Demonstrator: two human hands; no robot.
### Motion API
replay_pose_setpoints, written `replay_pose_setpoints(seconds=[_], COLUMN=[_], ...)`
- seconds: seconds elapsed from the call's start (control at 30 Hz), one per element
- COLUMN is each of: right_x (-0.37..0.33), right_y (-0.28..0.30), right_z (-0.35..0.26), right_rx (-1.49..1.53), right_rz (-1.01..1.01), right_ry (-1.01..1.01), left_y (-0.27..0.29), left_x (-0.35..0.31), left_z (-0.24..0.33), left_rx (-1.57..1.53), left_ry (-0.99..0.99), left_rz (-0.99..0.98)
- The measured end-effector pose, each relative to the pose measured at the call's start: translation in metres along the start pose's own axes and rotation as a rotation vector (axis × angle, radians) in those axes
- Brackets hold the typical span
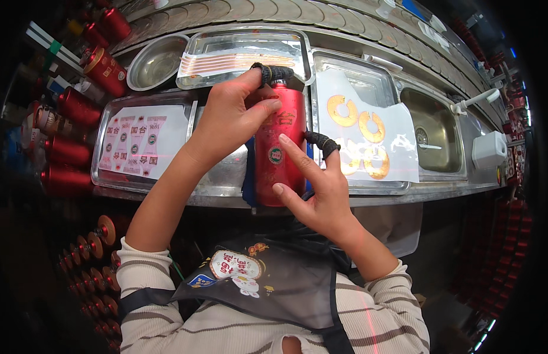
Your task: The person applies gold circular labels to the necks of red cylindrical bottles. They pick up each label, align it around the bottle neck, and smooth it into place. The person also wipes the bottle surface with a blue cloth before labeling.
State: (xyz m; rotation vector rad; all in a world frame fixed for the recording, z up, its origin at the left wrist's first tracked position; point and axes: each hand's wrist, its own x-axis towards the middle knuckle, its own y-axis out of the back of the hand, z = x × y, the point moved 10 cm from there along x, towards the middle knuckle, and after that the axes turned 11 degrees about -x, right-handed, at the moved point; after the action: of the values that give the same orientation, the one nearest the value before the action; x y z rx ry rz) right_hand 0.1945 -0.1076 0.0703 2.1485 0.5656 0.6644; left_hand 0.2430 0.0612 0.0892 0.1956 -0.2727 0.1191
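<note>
- The red bottle [278, 144] lies lengthwise on the front lip of the steel bench [368, 197], neck pointing away from the person, resting on a blue pad [249, 177].
- The left hand [229, 118] presses on the bottle's upper part; its fingers [263, 110] lie flat and together over the shoulder, and the thumb, in a dark knitted cot, reaches past the neck.
- The right hand [321, 189] rests against the bottle's right flank, fingers spread along the body, thumb in a second dark cot beside them.
- Neither hand wraps fully around; both press rather than clamp.
- Left of the left fingers sits a tray with a sheet of red-and-white labels [145, 138]; beyond the right fingers, a sheet of gold ring stickers [365, 133].
- The bottle looks rigid, glossy and likely slippery, probably ceramic or glass, so fairly heavy and breakable.
- The surest hold seems to be around the cylindrical body, below the shoulder.
</note>
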Motion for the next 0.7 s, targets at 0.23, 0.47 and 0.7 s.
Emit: replay_pose_setpoints(seconds=[0.23,0.47,0.7], right_x=[0.009,0.005,-0.003], right_y=[-0.007,-0.011,-0.019], right_z=[0.011,0.023,0.048], right_rx=[-0.005,0.130,0.288], right_rz=[-0.163,-0.159,-0.269], right_ry=[-0.056,-0.059,-0.235], left_y=[0.016,-0.030,-0.022], left_x=[0.003,-0.087,-0.097], left_z=[-0.013,-0.064,-0.026], left_rx=[0.251,-0.795,-0.037], left_ry=[-0.047,0.338,0.104], left_rz=[0.146,0.115,0.060])
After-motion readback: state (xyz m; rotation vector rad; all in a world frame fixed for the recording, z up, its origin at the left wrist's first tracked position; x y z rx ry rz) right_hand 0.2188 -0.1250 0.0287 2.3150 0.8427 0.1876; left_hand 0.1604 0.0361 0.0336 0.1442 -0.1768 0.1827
